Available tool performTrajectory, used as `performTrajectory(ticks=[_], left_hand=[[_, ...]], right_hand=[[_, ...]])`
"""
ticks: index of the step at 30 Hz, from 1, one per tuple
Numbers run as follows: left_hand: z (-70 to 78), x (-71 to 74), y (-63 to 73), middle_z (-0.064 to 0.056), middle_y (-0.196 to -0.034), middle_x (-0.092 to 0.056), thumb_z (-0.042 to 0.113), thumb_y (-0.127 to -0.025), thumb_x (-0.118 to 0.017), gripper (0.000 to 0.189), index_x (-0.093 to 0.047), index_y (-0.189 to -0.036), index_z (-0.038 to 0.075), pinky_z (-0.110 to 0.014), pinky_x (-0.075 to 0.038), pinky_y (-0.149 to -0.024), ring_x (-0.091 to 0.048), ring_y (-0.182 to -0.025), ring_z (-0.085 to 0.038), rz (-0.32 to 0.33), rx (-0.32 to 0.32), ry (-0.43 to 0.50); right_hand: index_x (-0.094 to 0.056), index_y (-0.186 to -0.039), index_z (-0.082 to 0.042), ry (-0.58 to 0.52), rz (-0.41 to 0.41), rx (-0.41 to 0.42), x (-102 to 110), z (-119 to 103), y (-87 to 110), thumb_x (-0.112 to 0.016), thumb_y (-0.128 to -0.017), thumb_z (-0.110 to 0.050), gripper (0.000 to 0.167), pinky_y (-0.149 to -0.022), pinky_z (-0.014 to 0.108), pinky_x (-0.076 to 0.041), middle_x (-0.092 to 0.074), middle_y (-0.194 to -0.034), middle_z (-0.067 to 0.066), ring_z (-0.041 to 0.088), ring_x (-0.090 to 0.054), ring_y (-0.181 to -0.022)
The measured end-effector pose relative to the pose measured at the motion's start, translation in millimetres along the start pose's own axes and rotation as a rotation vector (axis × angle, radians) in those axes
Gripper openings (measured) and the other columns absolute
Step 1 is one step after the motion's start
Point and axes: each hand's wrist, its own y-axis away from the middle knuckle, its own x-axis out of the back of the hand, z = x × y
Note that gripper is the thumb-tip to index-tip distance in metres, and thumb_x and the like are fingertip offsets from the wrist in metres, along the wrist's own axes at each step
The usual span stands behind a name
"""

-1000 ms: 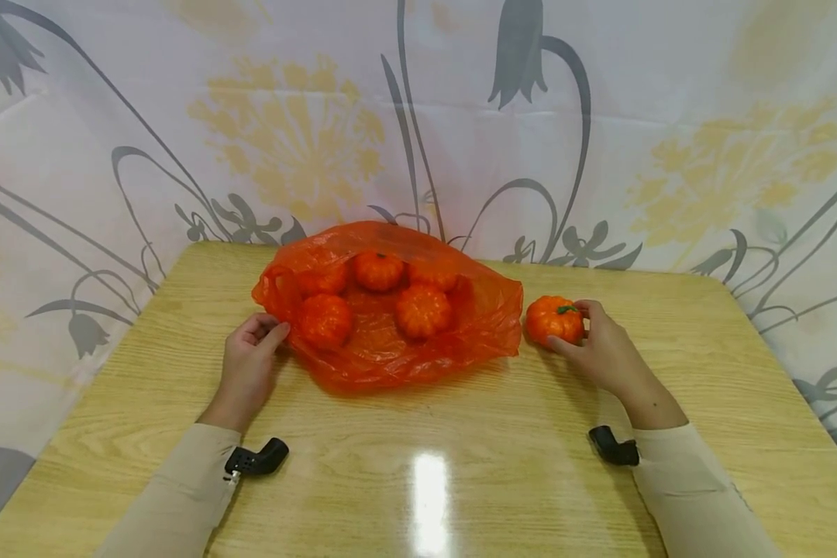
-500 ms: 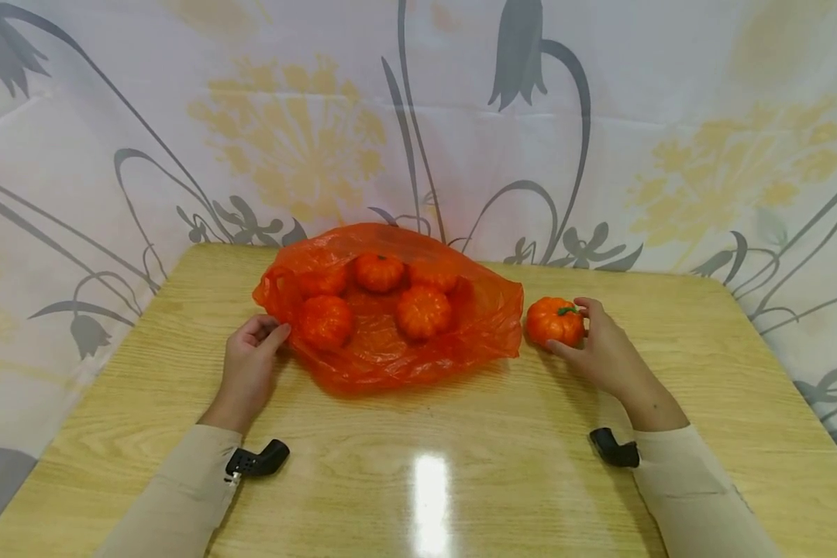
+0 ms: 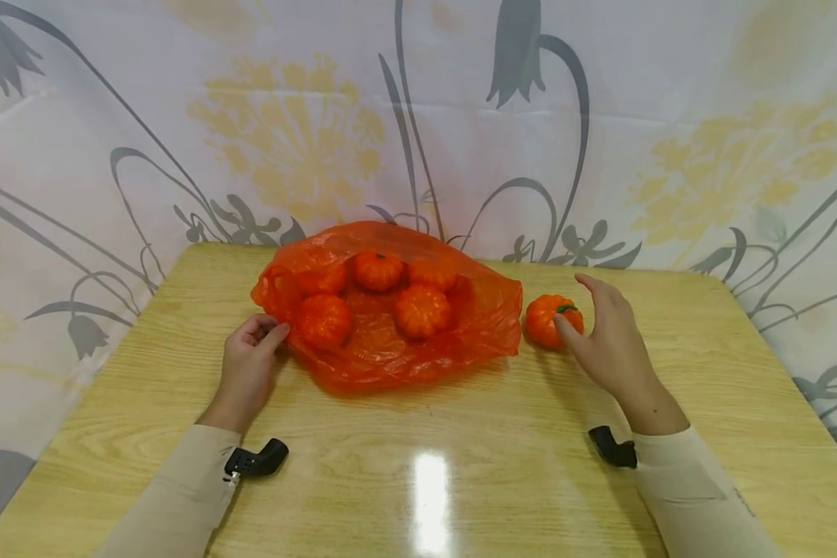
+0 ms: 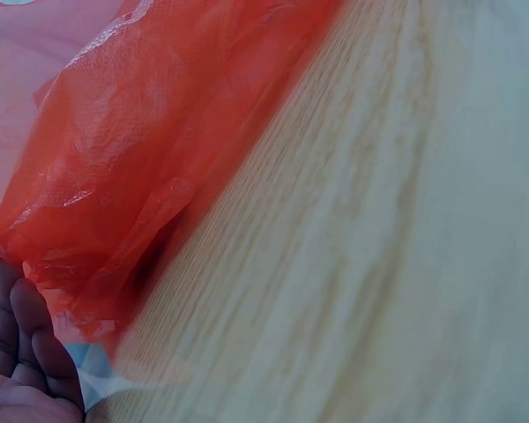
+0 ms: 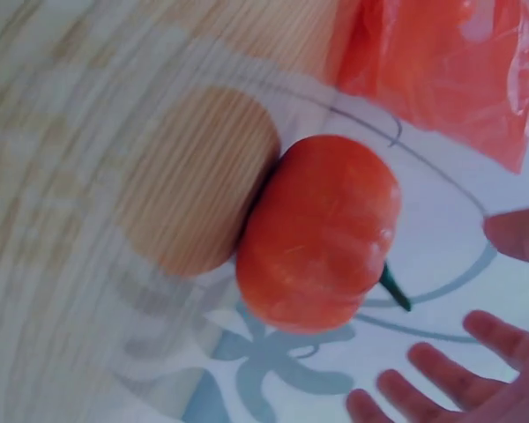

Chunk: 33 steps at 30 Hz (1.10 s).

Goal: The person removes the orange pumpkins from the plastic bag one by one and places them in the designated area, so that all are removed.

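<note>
An orange plastic bag (image 3: 484, 314) lies spread on the table with several small orange pumpkins (image 3: 422, 311) inside it. At the bag's left edge, my left hand (image 3: 244, 368) pinches the plastic between thumb and fingers; the left wrist view shows its curled fingers beside the bag (image 4: 159, 132). One more pumpkin (image 3: 542, 322), with a green stem, sits on the table just right of the bag. My right hand (image 3: 617, 349) hovers to the right of that pumpkin, thumb and fingers spread apart. In the right wrist view a gap separates the fingers from the pumpkin (image 5: 322, 233).
The wooden table (image 3: 363, 480) reflects a bright light near its front. Behind it hangs a flower-patterned cloth (image 3: 418, 116). A black wrist device is on each sleeve, one at the left (image 3: 258, 459) and one at the right (image 3: 612, 447).
My right hand has let go of the single pumpkin, its fingers spreading and lifting back to the right. The pumpkin stays in place. My left hand and the bag have not visibly moved.
</note>
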Motion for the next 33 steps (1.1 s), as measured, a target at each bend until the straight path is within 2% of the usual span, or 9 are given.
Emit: performTrajectory(ticks=[4, 9, 13, 16, 21, 23, 27, 32, 33], left_hand=[[1.2, 0.3, -0.2, 0.007, -0.08, -0.055, 0.007, -0.097, -0.062, 0.017, -0.062, -0.086, 0.019, -0.019, -0.045, -0.071, -0.05, -0.079, -0.014, -0.001, -0.003, 0.006], [1.7, 1.2, 0.5, 0.007, -0.081, -0.055, 0.006, -0.098, -0.061, 0.019, -0.062, -0.087, 0.021, -0.018, -0.045, -0.072, -0.05, -0.08, -0.013, -0.011, 0.001, -0.008], [2.5, 1.6, -0.4, 0.007, -0.081, -0.055, 0.006, -0.098, -0.061, 0.016, -0.062, -0.088, 0.018, -0.018, -0.045, -0.072, -0.049, -0.08, -0.013, -0.01, -0.012, -0.002], [2.7, 1.0, -0.6, 0.007, -0.08, -0.056, 0.005, -0.097, -0.061, 0.015, -0.062, -0.087, 0.016, -0.018, -0.045, -0.072, -0.05, -0.079, -0.013, -0.004, -0.02, 0.0], [1.7, -0.3, 0.6, 0.008, -0.079, -0.056, 0.006, -0.097, -0.062, 0.017, -0.061, -0.085, 0.017, -0.019, -0.045, -0.071, -0.05, -0.078, -0.012, 0.002, -0.016, 0.01], [1.6, -0.6, 0.8, 0.008, -0.08, -0.057, 0.006, -0.097, -0.062, 0.017, -0.061, -0.085, 0.018, -0.019, -0.045, -0.072, -0.05, -0.079, -0.013, -0.003, -0.012, 0.014], [1.5, -1.4, 0.9, 0.008, -0.08, -0.058, 0.006, -0.097, -0.062, 0.015, -0.062, -0.087, 0.017, -0.019, -0.046, -0.073, -0.051, -0.08, -0.013, -0.006, -0.013, 0.019], [0.7, -2.1, 1.6, 0.009, -0.08, -0.059, 0.009, -0.097, -0.064, 0.003, -0.061, -0.095, 0.008, -0.019, -0.046, -0.074, -0.052, -0.08, -0.012, -0.002, -0.011, 0.002], [0.6, -2.0, 1.8, 0.009, -0.081, -0.059, 0.01, -0.097, -0.064, 0.006, -0.061, -0.098, 0.006, -0.019, -0.046, -0.074, -0.052, -0.08, -0.011, -0.004, -0.011, -0.003]], right_hand=[[-0.041, -0.147, -0.003, -0.047, 0.118, 0.058, -2, -10, 1.2, -0.064, -0.096, -0.018, 0.058, -0.108, 0.068, -0.03, -0.043, -0.149, 0.025, 0.05, -0.035, -0.137], [-0.052, -0.137, 0.0, -0.105, 0.259, 0.18, -5, -23, 5.5, -0.067, -0.091, -0.006, 0.049, -0.109, 0.064, -0.031, -0.052, -0.141, 0.023, 0.044, -0.041, -0.134], [-0.058, -0.131, 0.001, -0.128, 0.319, 0.274, -8, -37, 9.4, -0.068, -0.088, 0.0, 0.044, -0.107, 0.061, -0.036, -0.055, -0.137, 0.022, 0.04, -0.045, -0.132], [-0.062, -0.127, 0.001, -0.131, 0.322, 0.316, -12, -45, 13.6, -0.07, -0.086, 0.0, 0.042, -0.105, 0.056, -0.041, -0.056, -0.135, 0.02, 0.038, -0.047, -0.129], [-0.065, -0.122, -0.001, -0.116, 0.3, 0.416, -20, -57, 21.1, -0.074, -0.082, 0.001, 0.042, -0.108, 0.03, -0.041, -0.057, -0.132, 0.02, 0.039, -0.05, -0.124], [-0.066, -0.122, -0.002, -0.111, 0.282, 0.462, -23, -61, 23.8, -0.074, -0.081, 0.002, 0.042, -0.102, 0.02, -0.041, -0.057, -0.131, 0.019, 0.037, -0.051, -0.12], [-0.067, -0.121, -0.004, -0.091, 0.234, 0.532, -28, -69, 28.1, -0.074, -0.082, -0.003, 0.039, -0.091, 0.024, -0.043, -0.057, -0.132, 0.018, 0.035, -0.052, -0.119], [-0.067, -0.121, -0.007, -0.104, 0.176, 0.569, -37, -79, 30.9, -0.072, -0.089, -0.011, 0.033, -0.096, 0.039, -0.046, -0.058, -0.131, 0.015, 0.034, -0.052, -0.122], [-0.067, -0.121, -0.007, -0.108, 0.169, 0.573, -38, -81, 30.8, -0.072, -0.089, -0.012, 0.033, -0.097, 0.041, -0.047, -0.058, -0.131, 0.015, 0.033, -0.052, -0.122]])
